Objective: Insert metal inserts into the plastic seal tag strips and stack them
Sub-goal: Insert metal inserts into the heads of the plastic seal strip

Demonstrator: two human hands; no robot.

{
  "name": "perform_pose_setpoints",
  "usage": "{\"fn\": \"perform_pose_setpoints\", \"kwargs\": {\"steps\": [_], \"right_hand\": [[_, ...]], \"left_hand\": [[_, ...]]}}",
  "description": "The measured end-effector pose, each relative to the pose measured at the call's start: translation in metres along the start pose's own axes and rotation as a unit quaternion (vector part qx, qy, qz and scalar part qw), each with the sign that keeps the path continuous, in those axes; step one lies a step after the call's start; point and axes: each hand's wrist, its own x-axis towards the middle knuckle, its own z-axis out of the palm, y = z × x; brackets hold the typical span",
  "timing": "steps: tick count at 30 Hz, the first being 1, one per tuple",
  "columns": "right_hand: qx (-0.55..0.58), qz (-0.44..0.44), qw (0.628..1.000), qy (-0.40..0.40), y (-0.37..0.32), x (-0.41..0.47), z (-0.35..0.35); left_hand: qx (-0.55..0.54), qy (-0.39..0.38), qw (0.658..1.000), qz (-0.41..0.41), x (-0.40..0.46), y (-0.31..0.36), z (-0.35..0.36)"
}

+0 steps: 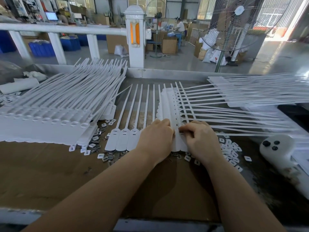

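Worktable (50, 173) with loose metal inserts (107, 158), both hands (156, 139) (203, 141) curled, pinching a seal tag strip (168, 104).

The left hand (156, 139) covers the heads of the flat tag strip (127, 138) past its third tag, so how many tags it carries cannot be counted. Both hands hide the near end of the crossways tag strip (168, 104), and the fingertips of the right hand (201, 139) curl under, so whether they pinch a metal insert cannot be told. Right of that strip, its tails blur toward the frame's edge. The white device with three dark buttons (277, 148) is cut off at the right edge. Left of the flat strip, the stack of strips (50, 118) runs past the left edge.
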Motion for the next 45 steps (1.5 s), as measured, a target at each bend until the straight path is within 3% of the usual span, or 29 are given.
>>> {"fn": "perform_pose_setpoints", "kwargs": {"steps": [7, 12, 17, 28, 36, 39, 45], "right_hand": [[0.011, 0.044, 0.999, 0.018, -0.002, 0.0, -0.002], [0.044, 0.072, 0.996, 0.03, -0.004, 0.001, -0.005], [0.061, 0.085, 0.994, 0.034, -0.006, 0.001, -0.008], [0.009, 0.145, 0.985, 0.088, -0.001, 0.0, -0.007], [-0.002, 0.157, 0.985, 0.076, -0.002, 0.0, -0.007], [-0.007, 0.153, 0.986, 0.07, -0.002, 0.0, -0.008], [-0.018, 0.158, 0.985, 0.065, -0.001, 0.001, -0.008]], "left_hand": [[-0.039, -0.062, 0.997, -0.02, 0.001, -0.005, -0.011], [-0.109, -0.024, 0.994, -0.004, -0.012, 0.007, -0.014], [-0.174, -0.063, 0.983, 0.017, -0.017, 0.023, -0.016], [-0.122, -0.077, 0.986, 0.079, -0.022, 0.025, -0.009], [-0.173, -0.05, 0.981, 0.07, -0.024, 0.023, -0.008], [-0.199, -0.041, 0.978, 0.049, -0.025, 0.021, -0.009], [-0.295, 0.013, 0.952, -0.074, -0.01, 0.009, -0.017]]}}
